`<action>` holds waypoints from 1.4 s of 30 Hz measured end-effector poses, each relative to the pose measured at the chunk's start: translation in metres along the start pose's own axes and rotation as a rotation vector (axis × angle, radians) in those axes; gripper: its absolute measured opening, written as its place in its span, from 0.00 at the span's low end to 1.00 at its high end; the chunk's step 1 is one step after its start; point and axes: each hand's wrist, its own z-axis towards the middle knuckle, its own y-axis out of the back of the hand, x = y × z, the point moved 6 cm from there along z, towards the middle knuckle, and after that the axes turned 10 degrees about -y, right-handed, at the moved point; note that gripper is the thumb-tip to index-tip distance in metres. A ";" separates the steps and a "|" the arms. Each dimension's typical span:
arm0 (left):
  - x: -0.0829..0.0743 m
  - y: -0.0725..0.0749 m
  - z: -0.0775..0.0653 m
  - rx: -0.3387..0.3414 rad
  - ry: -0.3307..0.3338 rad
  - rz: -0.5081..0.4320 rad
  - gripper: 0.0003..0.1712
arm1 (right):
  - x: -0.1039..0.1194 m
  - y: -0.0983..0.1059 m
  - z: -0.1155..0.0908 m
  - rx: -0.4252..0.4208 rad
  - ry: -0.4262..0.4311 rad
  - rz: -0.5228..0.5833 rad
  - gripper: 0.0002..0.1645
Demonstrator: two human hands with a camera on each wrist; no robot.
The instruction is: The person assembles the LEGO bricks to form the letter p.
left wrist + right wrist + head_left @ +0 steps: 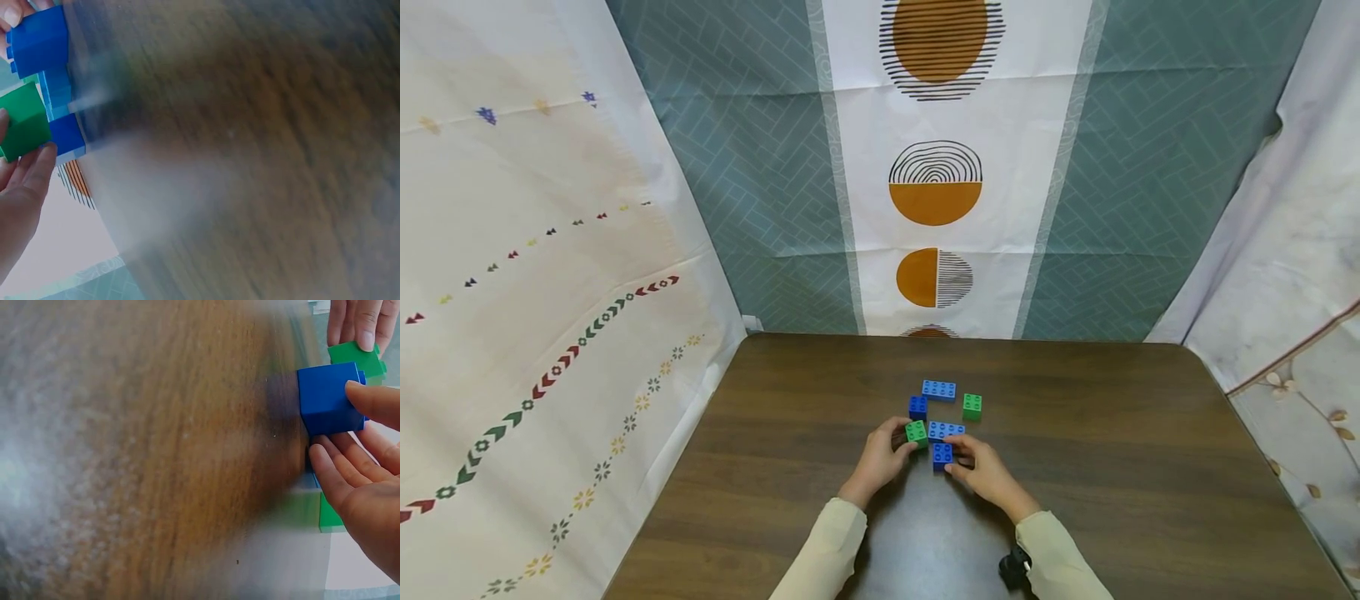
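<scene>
In the head view, my left hand [880, 458] pinches a green toy building block [916, 433] between thumb and fingers. The left wrist view shows the same green block [26, 122] from its side; whether it touches the table is unclear. My right hand [988, 477] holds a dark blue block [942, 456], with the thumb on one side and the fingers on the other. That blue block [330, 399] shows large in the right wrist view. Just behind it lies a long light blue block [946, 430], partly hidden by my right fingers.
Behind my hands on the brown wooden table [760, 467] are another dark blue block [917, 407], a second long light blue block [938, 389] and a second green block [972, 406]. A patterned curtain [955, 292] hangs along the table's far edge.
</scene>
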 end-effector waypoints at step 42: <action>-0.057 -0.002 0.000 0.135 -0.131 -0.155 0.19 | -0.007 0.002 0.000 0.005 -0.032 0.066 0.23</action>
